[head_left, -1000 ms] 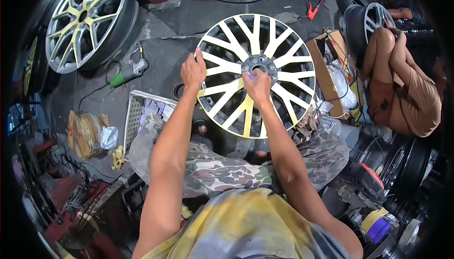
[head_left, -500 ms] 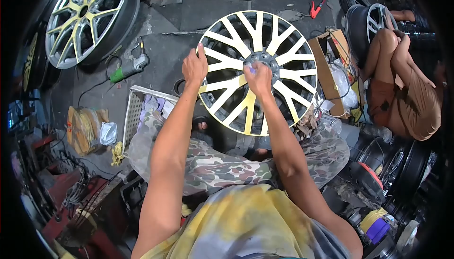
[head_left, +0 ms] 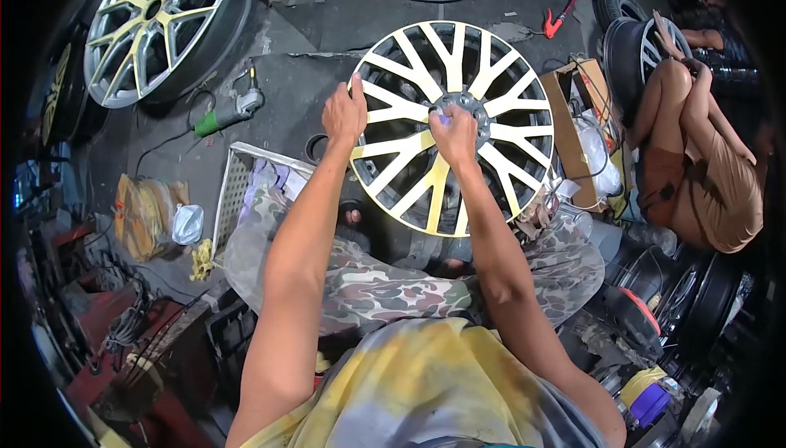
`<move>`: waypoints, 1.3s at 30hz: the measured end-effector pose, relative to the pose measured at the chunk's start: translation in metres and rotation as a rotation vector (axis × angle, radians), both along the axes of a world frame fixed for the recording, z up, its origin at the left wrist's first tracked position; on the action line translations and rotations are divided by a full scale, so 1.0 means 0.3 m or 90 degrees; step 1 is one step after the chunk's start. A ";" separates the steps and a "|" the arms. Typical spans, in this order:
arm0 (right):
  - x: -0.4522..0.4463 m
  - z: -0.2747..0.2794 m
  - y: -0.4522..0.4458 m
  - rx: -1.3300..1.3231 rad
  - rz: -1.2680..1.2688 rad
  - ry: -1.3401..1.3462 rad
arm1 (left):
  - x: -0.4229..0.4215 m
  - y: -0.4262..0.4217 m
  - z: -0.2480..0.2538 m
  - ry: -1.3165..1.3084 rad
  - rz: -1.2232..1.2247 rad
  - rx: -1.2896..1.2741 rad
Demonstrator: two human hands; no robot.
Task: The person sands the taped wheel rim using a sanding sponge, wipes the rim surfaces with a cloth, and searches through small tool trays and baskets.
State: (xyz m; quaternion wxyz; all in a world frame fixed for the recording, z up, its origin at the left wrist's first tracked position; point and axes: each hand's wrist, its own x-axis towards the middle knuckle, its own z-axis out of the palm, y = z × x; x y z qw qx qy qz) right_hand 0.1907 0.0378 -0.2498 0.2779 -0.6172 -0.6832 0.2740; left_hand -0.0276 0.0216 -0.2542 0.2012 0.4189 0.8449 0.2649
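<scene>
The left hand [head_left: 345,112] is closing around the left edge of the wheel [head_left: 479,114], its thumb lying along the rim and its other fingers curling in at the outer side. The right hand [head_left: 455,133] is pinching a small purple piece [head_left: 444,118] in a narrow grip between thumb and fingers, just over the near left part of the hub. The wheel is sitting in front of the person's knees, in the middle of the scene, and its yellowish-white spokes are facing up toward the person.

The person is wearing camouflage trousers [head_left: 393,292]. A crate [head_left: 232,194] is standing to the left, just beside the left knee, and a purple cloth [head_left: 266,176] is lying in it. Farther left, a power tool [head_left: 229,114] with a green part is resting on the floor, and a spoked wheel [head_left: 155,31] is standing tilted at the far left. On the near left, a white bag [head_left: 187,225] is lying close to a yellow clump [head_left: 201,260].

To the right, a cardboard box [head_left: 565,121] is standing near the wheel, with clear plastic [head_left: 598,162] bulging beside it. A red nozzle [head_left: 553,24] is lying at the far right. A co-worker [head_left: 696,178] is sitting on the right, near another wheel.
</scene>
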 end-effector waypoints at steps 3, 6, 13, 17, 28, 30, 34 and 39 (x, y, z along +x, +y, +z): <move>0.016 0.023 -0.033 -0.018 0.005 -0.009 | -0.009 0.019 0.002 -0.004 0.003 0.008; 0.005 0.010 0.003 0.004 0.021 -0.003 | -0.003 0.018 0.005 -0.014 0.006 -0.001; 0.010 0.009 -0.004 -0.018 0.027 -0.001 | -0.009 0.022 0.006 -0.021 0.011 -0.022; 0.015 -0.016 -0.001 0.005 0.023 -0.007 | -0.004 0.014 0.006 -0.017 0.011 -0.013; 0.006 -0.004 -0.004 0.021 0.017 -0.016 | -0.014 0.024 0.016 -0.018 0.010 0.005; 0.011 -0.007 -0.007 0.015 0.038 -0.007 | -0.005 0.016 0.013 -0.012 0.019 -0.010; -0.014 -0.001 0.013 -0.003 -0.003 0.011 | -0.002 0.014 0.018 -0.028 0.017 -0.016; 0.004 0.002 -0.006 0.010 0.024 -0.013 | -0.016 0.024 0.003 -0.011 0.023 -0.007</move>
